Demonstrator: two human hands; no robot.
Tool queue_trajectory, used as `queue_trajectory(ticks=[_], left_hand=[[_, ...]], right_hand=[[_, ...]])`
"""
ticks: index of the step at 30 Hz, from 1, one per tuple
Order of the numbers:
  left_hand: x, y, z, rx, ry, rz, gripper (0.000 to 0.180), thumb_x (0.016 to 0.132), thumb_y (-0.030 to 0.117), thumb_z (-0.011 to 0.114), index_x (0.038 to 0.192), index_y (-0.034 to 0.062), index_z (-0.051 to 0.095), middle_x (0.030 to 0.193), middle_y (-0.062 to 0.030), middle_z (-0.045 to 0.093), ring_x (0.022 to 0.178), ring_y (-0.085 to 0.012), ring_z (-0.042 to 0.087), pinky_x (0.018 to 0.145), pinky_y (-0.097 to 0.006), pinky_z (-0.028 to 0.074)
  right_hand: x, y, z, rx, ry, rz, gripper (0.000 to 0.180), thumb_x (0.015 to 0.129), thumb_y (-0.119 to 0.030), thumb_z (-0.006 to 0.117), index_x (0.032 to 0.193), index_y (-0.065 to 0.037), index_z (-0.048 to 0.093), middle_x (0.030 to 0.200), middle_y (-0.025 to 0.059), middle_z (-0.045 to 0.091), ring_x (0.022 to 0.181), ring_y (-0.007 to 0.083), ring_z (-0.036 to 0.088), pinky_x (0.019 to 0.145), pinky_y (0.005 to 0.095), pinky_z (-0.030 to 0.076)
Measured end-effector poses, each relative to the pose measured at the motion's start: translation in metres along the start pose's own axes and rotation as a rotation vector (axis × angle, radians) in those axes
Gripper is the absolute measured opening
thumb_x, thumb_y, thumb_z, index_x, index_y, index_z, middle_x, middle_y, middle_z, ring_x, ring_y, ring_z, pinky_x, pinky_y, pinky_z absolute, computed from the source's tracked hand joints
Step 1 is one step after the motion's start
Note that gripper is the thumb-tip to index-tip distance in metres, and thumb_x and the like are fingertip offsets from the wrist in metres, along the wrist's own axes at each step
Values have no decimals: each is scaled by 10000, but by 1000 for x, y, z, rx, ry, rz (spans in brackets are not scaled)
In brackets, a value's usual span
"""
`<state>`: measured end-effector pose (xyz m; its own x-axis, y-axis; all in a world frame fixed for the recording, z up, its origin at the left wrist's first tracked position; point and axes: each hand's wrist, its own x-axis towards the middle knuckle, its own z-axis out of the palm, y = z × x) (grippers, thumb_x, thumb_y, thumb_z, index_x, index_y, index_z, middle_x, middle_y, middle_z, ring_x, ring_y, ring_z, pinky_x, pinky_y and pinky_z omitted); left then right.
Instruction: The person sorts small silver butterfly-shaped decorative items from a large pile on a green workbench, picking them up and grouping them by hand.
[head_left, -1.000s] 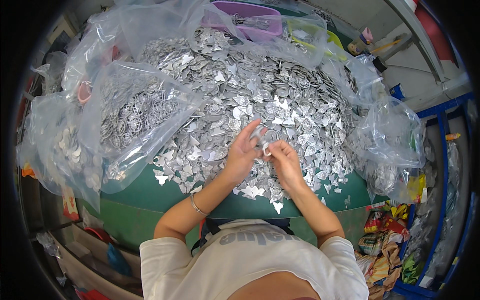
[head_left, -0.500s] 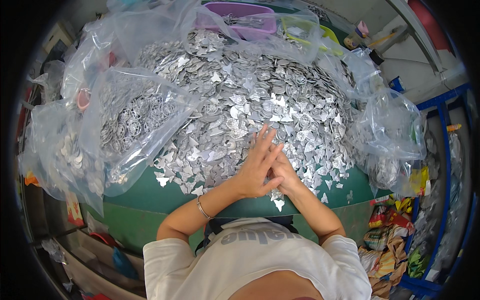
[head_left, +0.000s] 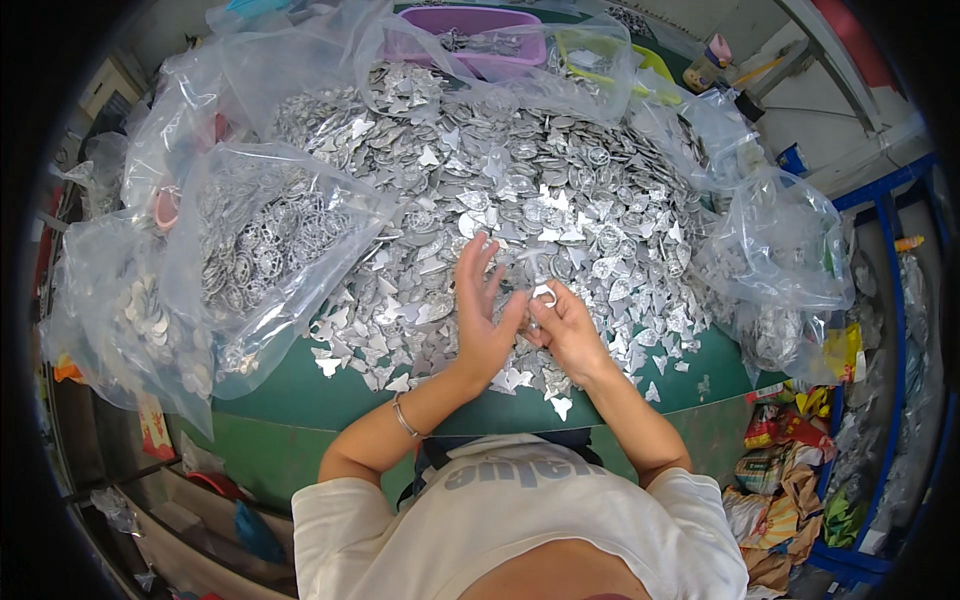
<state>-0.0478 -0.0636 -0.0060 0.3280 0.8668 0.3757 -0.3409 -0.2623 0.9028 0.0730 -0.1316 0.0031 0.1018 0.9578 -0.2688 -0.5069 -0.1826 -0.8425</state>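
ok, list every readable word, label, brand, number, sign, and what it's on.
White T-shirt: large grey chest lettering, upside down; wording not copied here.
Red-and-yellow plastic packet, right: print too small to read.
Red-and-cream packet, left: markings too blurred to read.
Nothing else legible.

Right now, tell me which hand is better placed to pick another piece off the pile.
Probably the left hand: it looks open and free, while the right hand pinches a silver piece above the pile.

Your left hand (head_left: pixel 483 320) and right hand (head_left: pixel 573 338), close together near mid-frame
Your left fingers stretch upward, thumb spread; your right fingers curl, pinching. Your left forearm (head_left: pixel 440 397) and right forearm (head_left: pixel 637 412) slant inward, lower centre.
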Motion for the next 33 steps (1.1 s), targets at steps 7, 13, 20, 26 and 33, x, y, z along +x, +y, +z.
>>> queue_trajectory(ticks=[7,13,20,26,33], left_hand=[[9,-7,-7,-716,57,-695,348,972,157,465,1285,13,410,818,-100,580,819,-219,597,779,-344,507],[16,1,-10,-800,96,-781,264,957,158,495,1184,31,447,667,-16,400,591,-127,402,598,-309,415],[15,-4,-12,-788,-33,-855,231,944,164,521,1146,55,491,649,2,378,568,-113,387,566,-290,383],[14,-7,-15,-837,-21,-860,218,937,132,520,1139,51,509,651,8,372,572,-106,386,560,-276,373],[18,-2,-17,-806,1,-860,226,928,121,520,1141,45,506,652,9,365,579,-103,381,566,-274,369]], right_hand=[[-9,-4,9,-534,-78,-102,306,895,-66,578,1193,-18,528,878,37,608,727,88,567,644,229,459],[22,-55,-38,-1036,407,-495,159,863,-109,600,978,-8,645,928,83,656,793,156,600,694,276,467],[112,-68,-58,-1585,182,-781,319,773,16,561,1085,-32,605,1025,88,636,965,274,527,835,371,397],[124,-66,-49,-2064,78,-834,289,724,-12,568,1007,-58,611,961,60,622,951,238,512,822,343,380],[106,-80,-49,-1956,142,-708,98,705,-22,579,779,-20,645,869,91,579,921,255,491,813,370,363]])
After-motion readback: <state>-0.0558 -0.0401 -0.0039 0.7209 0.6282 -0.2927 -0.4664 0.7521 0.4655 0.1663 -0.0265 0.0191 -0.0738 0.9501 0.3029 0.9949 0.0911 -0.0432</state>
